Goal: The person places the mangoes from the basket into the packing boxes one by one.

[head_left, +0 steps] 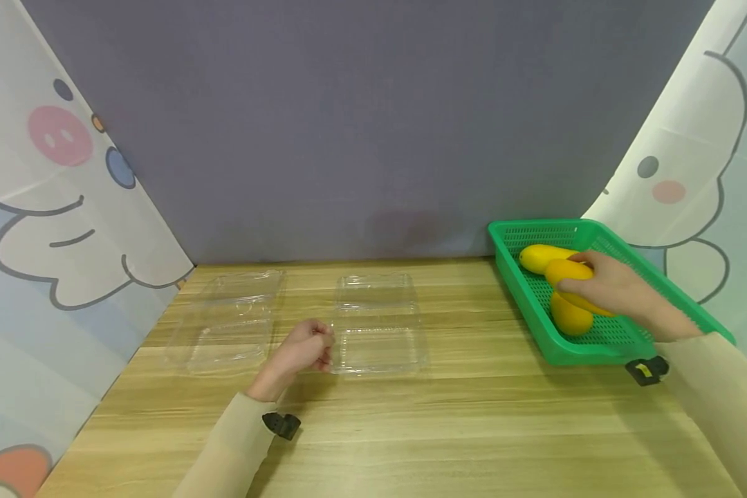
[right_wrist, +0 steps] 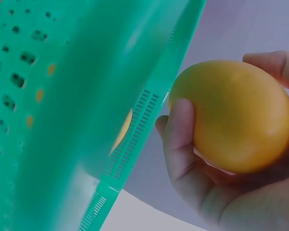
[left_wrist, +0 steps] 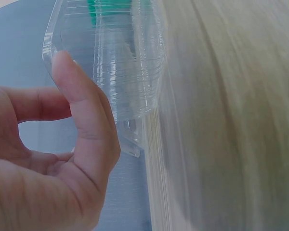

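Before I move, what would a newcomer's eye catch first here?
Likely the green basket at the table's right, with yellow mangoes inside. Then one mango in the right grip, large in the right wrist view. Fainter: two clear clamshell containers, at centre and left.

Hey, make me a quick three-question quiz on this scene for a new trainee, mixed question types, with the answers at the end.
1. True or false: the right hand holds a yellow-orange fruit.

2. How many clear plastic containers are on the table?

3. In the head view, where is the green basket?
A. Left of the containers
B. Between the containers
C. Right of the containers

Key:
1. True
2. Two, side by side, with the left hand at one's edge
3. C
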`<state>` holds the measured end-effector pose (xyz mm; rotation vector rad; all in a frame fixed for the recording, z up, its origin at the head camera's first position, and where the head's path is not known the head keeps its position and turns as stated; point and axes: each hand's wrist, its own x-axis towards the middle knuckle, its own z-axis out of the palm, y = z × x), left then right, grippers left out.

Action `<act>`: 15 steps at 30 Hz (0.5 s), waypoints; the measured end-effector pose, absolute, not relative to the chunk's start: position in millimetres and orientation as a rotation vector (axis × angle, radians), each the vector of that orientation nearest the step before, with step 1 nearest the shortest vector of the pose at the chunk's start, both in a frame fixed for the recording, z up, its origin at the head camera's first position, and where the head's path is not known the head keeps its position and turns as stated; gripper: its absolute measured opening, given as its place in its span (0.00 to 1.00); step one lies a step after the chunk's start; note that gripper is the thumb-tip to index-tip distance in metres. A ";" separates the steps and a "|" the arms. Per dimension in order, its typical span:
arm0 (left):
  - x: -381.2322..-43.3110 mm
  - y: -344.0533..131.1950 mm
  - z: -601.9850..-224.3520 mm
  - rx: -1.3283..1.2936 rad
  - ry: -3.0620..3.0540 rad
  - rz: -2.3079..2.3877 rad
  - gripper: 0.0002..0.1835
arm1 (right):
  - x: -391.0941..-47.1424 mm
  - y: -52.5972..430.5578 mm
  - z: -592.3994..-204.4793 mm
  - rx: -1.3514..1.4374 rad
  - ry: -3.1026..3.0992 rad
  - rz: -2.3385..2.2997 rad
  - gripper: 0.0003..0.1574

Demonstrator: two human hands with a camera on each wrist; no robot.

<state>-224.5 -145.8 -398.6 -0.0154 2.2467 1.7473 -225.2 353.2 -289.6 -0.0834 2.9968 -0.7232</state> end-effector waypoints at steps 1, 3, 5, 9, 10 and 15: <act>-224.8 -145.8 -398.6 -0.019 2.242 1.751 0.14 | -225.1 352.2 -289.2 -0.086 2.996 -0.727 0.51; -225.2 -146.1 -398.8 -0.012 2.240 1.754 0.14 | -224.8 350.2 -288.4 -0.086 2.992 -0.731 0.52; -225.5 -146.4 -399.0 -0.009 2.239 1.756 0.13 | -224.7 348.2 -287.8 -0.088 2.993 -0.736 0.52; -225.2 -146.2 -399.0 -0.016 2.236 1.761 0.13 | -224.1 343.1 -287.1 -0.101 2.998 -0.752 0.51; -224.9 -146.0 -398.9 -0.017 2.235 1.761 0.13 | -224.0 341.7 -287.0 -0.102 2.998 -0.754 0.51; -223.7 -145.1 -397.7 -0.028 2.232 1.764 0.12 | -222.3 333.1 -285.2 -0.113 3.002 -0.762 0.50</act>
